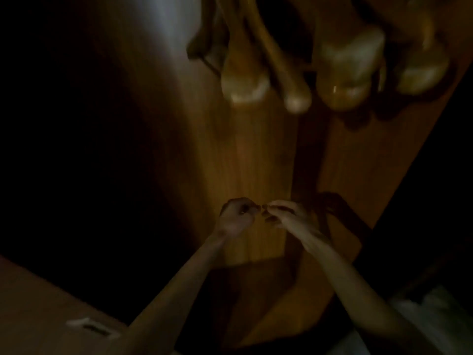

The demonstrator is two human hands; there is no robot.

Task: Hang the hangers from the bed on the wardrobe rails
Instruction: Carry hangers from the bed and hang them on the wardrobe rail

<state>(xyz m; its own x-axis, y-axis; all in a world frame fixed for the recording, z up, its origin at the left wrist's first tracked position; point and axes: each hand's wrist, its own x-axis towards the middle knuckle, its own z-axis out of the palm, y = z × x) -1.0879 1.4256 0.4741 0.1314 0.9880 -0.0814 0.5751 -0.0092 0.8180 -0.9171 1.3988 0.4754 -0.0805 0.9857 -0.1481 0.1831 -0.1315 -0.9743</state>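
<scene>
Very dim view. I see several thick brown wooden hangers (350,70) hanging at top of frame, their rounded ends low against the wooden wardrobe panel (263,160). Both bare arms reach in below them. Left hand (236,217) has fingers curled, right hand (284,213) too, fingertips nearly meeting; I cannot tell whether either pinches anything, too dark and blurred. No bed in sight

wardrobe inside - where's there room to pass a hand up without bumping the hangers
Free: the bare wooden back panel between the hanger ends above and the two hands below, left hand and right hand. Crowded: the top, where the wooden hangers bunch closely. The far left is too dark to judge.
</scene>
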